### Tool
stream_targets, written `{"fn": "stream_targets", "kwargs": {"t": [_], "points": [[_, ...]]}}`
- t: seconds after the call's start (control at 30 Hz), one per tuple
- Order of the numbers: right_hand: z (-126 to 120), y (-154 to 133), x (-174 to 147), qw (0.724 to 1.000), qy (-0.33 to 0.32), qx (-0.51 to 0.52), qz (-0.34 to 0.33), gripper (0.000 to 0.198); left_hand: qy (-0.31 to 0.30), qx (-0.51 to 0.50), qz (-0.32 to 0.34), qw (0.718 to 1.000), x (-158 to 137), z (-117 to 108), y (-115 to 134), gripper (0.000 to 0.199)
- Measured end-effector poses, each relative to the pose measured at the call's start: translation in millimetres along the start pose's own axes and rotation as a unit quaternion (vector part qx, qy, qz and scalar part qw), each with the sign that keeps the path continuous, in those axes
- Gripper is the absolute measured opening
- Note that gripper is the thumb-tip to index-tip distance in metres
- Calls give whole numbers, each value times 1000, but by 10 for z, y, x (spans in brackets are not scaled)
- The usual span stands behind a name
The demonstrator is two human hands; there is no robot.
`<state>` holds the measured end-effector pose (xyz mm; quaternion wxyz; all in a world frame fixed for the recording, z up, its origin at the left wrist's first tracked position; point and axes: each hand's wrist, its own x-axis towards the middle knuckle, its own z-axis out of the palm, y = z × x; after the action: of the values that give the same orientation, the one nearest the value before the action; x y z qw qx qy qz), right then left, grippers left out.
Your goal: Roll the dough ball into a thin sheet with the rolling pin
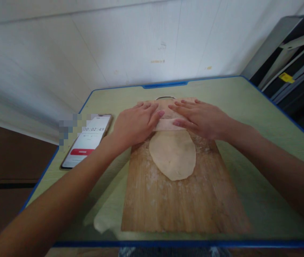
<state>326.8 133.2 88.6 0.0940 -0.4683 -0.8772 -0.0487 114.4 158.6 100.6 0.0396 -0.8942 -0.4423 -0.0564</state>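
A thin oval sheet of dough lies flat on a floured wooden cutting board. Across its far end runs a pale cylindrical bar; I cannot tell whether it is a rolling pin or a rolled-up part of the dough. My left hand rests palm down over the bar's left side, thumb against it and fingers stretched forward. Over the right side lies my right hand, also palm down, fingers spread and thumb touching the bar. Both of the bar's ends are hidden under my hands.
A phone showing a running timer lies on the green table, left of the board. A pale, blurred long thing is at the near left. Behind the table stands a white wall; dark folded items are at right.
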Motion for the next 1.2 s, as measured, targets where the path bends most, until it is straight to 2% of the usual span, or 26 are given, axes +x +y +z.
{"fn": "stream_targets", "kwargs": {"t": [0.1, 0.3, 0.37, 0.47, 0.57, 0.67, 0.77, 0.83, 0.97, 1.07, 1.13, 1.2], "points": [[5, -41, -38, 1000, 11, -16, 4, 67, -12, 11, -9, 1000, -14, -21, 29, 52], [-14, -357, -447, 997, 66, -45, -11, 71, 6, 26, -9, 1000, -510, -48, 269, 59], [-18, -332, -406, 997, 54, -45, -13, 69, -5, 26, -15, 1000, -471, -43, 253, 59], [-16, -170, -179, 999, 23, -29, 20, 65, -19, 23, -36, 999, -193, -41, 145, 53], [-14, -55, -38, 1000, 1, -14, 25, 63, -23, 3, -49, 999, 11, -60, 79, 53], [-7, -123, -165, 999, 17, -27, 10, 66, -38, 8, -49, 998, -114, -79, 137, 52], [9, -259, -369, 997, 48, -58, -19, 70, -24, 13, -23, 999, -381, -73, 226, 56], [17, -277, -388, 997, 47, -61, -28, 71, -22, 11, -18, 1000, -435, -60, 235, 58], [13, -91, -90, 1000, 4, -24, 18, 68, -24, 13, -55, 998, -110, -37, 104, 53], [4, 22, 77, 999, -30, -6, 33, 66, -31, -1, -48, 998, 127, -32, 12, 53], [5, -19, 14, 999, -28, -8, 32, 67, -34, 0, -37, 999, 91, -31, 28, 53], [15, -139, -165, 999, -13, -16, 26, 68, -22, 7, -29, 999, -93, -30, 106, 52]]}}
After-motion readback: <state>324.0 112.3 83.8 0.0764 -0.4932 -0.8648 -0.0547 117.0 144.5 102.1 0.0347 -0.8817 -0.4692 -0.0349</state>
